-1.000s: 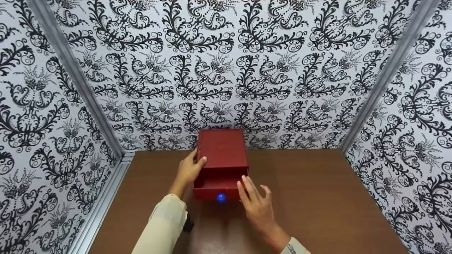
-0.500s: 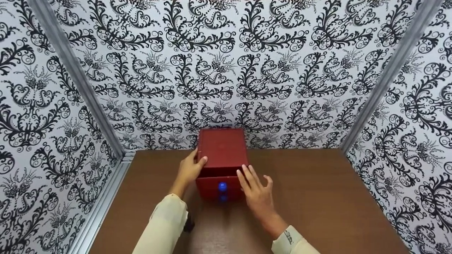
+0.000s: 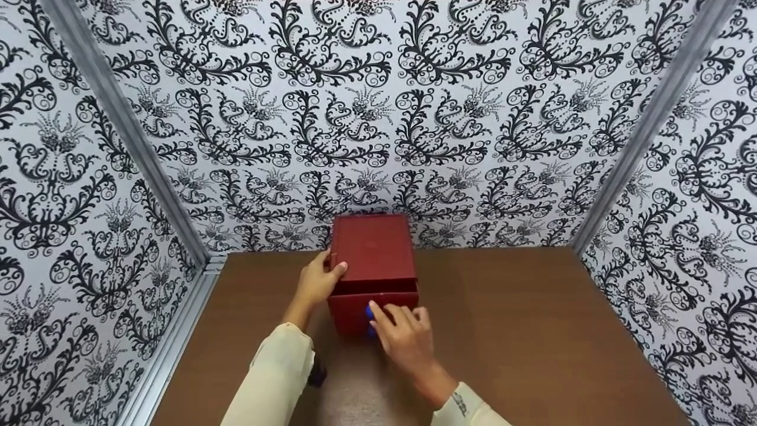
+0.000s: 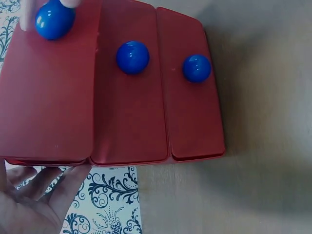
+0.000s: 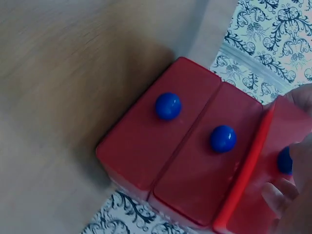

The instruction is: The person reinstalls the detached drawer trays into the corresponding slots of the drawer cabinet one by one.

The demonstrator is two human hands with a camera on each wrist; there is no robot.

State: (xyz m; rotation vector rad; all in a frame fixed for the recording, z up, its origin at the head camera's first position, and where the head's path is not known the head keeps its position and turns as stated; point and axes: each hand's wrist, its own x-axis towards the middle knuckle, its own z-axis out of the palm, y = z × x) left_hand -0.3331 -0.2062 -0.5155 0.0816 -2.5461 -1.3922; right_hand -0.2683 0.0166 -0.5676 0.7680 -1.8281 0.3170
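Observation:
A red mini chest of drawers stands on the table against the back wall. Three drawers with round blue knobs show in the wrist views, including the middle knob and bottom knob. The top drawer sticks out slightly, a dark gap above its front in the head view. My left hand holds the chest's left side, thumb over the top edge. At the top drawer's knob, my right hand pinches with thumb and fingertips, partly covering it.
The brown wooden table extends on both sides of the chest. Patterned black-and-white panels rise behind and at both sides, joined by grey metal posts. A metal rail runs along the table's left edge.
The top drawer has slid inward from far out to slightly out. My right hand has moved from the drawer front's right edge leftward to its knob. My left hand has stayed in place.

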